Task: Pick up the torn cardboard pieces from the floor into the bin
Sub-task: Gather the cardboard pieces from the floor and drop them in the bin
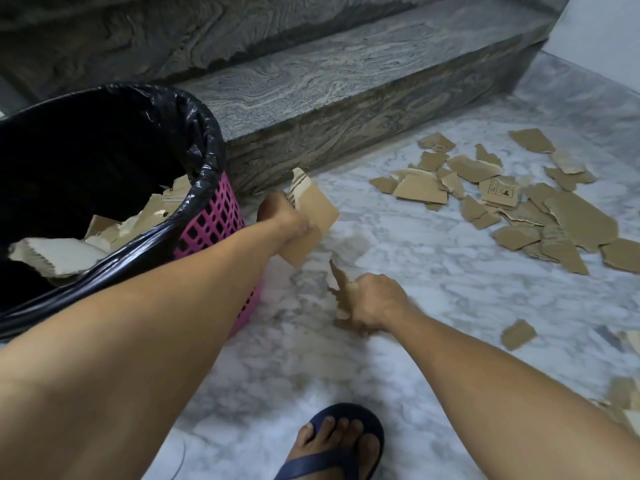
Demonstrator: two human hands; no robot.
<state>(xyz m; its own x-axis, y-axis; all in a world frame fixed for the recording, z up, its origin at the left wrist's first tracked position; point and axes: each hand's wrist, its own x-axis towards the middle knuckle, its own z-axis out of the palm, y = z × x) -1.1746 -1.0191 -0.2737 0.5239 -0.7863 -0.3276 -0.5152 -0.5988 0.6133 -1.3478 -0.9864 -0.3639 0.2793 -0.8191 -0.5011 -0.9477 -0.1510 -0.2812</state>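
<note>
Now both hands are gripping: left hand (284, 216) clutching a flat brown cardboard piece (311, 223) beside the black-lined pink plastic bin (214, 216), right hand (375, 303) clutching a jagged brown cardboard scrap (338, 284).

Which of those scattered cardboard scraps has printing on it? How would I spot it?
Start at the grey stone step and look down to the cardboard pile on the marble floor to its right. Near the pile's middle lies the printed piece, roughly square. It alone carries black box markings; its neighbours are plain brown.
</note>
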